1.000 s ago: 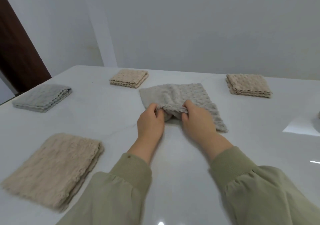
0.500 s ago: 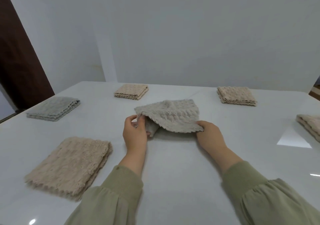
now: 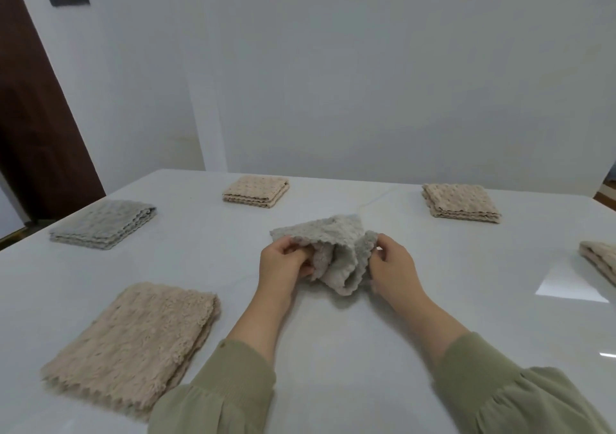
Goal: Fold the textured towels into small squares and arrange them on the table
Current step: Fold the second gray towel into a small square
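A pale grey textured towel (image 3: 336, 250) hangs bunched between my hands just above the middle of the white table (image 3: 333, 350). My left hand (image 3: 283, 265) pinches its left edge and my right hand (image 3: 391, 267) pinches its right edge; loose folds droop between them and touch the table. Folded squares lie around it: a beige one (image 3: 133, 343) near left, a grey one (image 3: 103, 223) far left, a beige one (image 3: 256, 190) at the back, another beige one (image 3: 460, 201) back right.
A further folded beige towel (image 3: 600, 260) is cut off by the right edge of the view. A white wall stands behind the table, with a dark wooden door (image 3: 36, 126) at the left.
The towel went from lying flat to being lifted and gathered. My hands spread apart, then came closer, so the cloth now sags in folds between them. The view tilted upward.
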The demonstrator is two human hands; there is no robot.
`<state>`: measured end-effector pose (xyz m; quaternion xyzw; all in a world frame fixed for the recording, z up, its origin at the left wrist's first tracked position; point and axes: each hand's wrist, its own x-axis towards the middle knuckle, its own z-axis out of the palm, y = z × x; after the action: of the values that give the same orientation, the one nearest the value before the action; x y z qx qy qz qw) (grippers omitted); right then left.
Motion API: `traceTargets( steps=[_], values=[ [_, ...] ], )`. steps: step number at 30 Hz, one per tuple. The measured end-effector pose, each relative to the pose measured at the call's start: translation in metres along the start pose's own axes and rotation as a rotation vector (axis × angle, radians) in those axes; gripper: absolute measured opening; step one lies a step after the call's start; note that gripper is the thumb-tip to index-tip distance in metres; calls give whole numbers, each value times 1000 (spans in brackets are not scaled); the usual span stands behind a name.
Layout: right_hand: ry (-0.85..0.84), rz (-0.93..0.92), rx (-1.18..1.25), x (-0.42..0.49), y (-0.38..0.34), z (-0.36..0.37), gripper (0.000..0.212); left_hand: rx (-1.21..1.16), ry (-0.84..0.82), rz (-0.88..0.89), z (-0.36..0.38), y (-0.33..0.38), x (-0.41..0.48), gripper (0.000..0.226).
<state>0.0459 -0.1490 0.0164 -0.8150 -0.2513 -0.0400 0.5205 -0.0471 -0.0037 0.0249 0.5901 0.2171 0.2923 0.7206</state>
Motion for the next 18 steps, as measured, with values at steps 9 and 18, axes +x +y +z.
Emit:
traceTargets(
  steps=[9, 18],
  values=[
    [-416, 397, 816, -7, -68, -57, 38, -617, -358, -304, -21, 23, -3, 32],
    [142, 276, 488, 35, -18, -53, 60, -431, 60, -82, -24, 33, 1, 46]
  ],
)
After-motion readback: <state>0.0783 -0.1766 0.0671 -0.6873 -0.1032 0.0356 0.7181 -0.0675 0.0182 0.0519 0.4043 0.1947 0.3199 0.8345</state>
